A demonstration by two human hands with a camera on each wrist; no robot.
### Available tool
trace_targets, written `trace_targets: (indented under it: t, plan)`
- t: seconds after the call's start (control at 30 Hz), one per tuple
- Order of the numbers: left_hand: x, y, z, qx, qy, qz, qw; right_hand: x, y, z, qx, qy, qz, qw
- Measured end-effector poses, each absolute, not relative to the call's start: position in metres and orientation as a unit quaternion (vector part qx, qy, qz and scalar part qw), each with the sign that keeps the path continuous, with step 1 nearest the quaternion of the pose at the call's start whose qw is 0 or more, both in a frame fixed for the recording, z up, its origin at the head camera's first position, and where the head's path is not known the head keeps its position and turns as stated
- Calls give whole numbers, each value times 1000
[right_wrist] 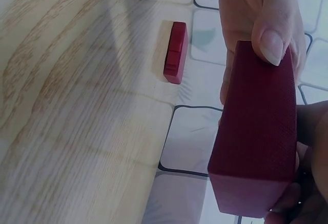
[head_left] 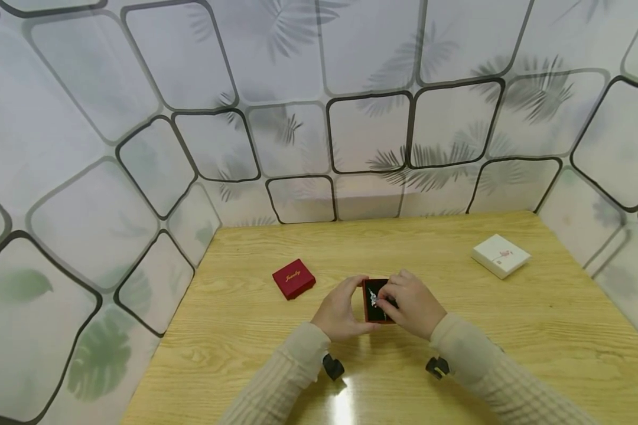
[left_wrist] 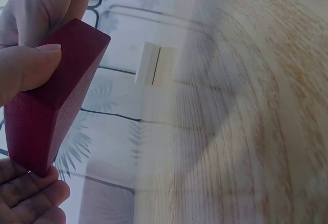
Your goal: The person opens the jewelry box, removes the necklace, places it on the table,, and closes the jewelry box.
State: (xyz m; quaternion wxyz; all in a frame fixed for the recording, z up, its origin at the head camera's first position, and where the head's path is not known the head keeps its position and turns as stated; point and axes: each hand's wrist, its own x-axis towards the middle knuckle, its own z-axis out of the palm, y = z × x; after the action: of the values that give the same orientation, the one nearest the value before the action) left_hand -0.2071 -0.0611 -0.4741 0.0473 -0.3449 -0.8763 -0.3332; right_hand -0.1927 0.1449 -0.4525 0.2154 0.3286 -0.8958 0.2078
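An open red box (head_left: 365, 302) with a black lining sits between the two hands; its red sides (left_wrist: 77, 62) (right_wrist: 256, 126) also show in both wrist views. My left hand (head_left: 342, 310) grips it from the left, the thumb along the near side and the fingers at the far side. Over the box, my right hand (head_left: 414, 304) has its thumb and fingers pinched at a small silver jewelry piece (head_left: 373, 297) on the lining. The right fingers and palm cover the right part of the inside.
A flat red piece (head_left: 294, 278) (right_wrist: 176, 52) with gold lettering lies on the wooden table (head_left: 234, 330), back left of the hands. Farther right lies a white box (head_left: 501, 256) (left_wrist: 148, 62) with a pink print. Patterned curtain-like walls stand behind and beside the table.
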Motion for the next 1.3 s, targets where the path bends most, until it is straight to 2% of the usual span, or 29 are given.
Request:
trace_targets:
  t: [0.8, 1.03, 1.3]
  plan:
    - [-205, -62, -478, -334, -870, -358, 53, -186, 146, -457, 339, -885, 236, 216]
    - [-206, -63, -478, -341, -869, -353, 69, -185, 147, -456, 346, -879, 241, 222]
    - [-205, -64, -478, -333, -874, -349, 57, -183, 147, -457, 346, -876, 249, 226]
